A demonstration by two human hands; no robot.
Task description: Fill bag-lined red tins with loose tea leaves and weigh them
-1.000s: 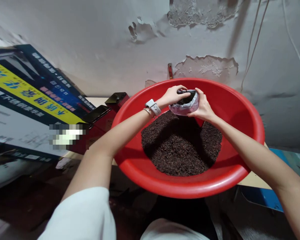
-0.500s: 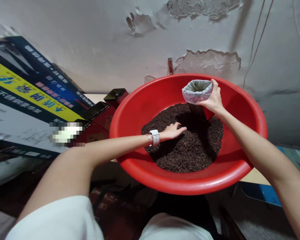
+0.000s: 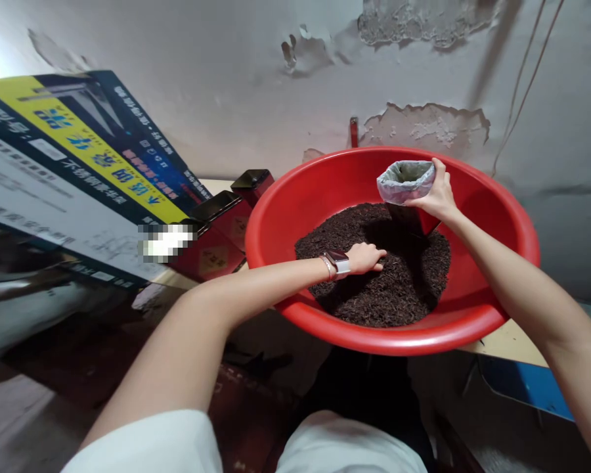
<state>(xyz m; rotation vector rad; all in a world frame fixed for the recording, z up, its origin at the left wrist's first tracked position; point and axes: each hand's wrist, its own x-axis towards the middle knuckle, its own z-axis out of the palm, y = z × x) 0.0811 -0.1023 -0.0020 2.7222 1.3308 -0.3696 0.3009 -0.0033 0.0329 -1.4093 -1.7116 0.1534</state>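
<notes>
Right hand (image 3: 437, 192) has thumb and fingers clamped around the mouth of a boxy dark red tin (image 3: 417, 220) lined with whitish see-through plastic bag (image 3: 402, 192), inside the big round red plastic basin (image 3: 398, 340). Left hand's (image 3: 367, 257) at the dark brown shredded-leaf heap (image 3: 404, 292), fingers curled; can't tell if they're pinching any.

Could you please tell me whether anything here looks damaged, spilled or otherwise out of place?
Yes, the wall behind the red basin looks damaged: its coating has peeled away in ragged patches, exposing a rough surface. The dark loose heap lies inside the basin, under the left hand, and I see no obvious spill.
</notes>
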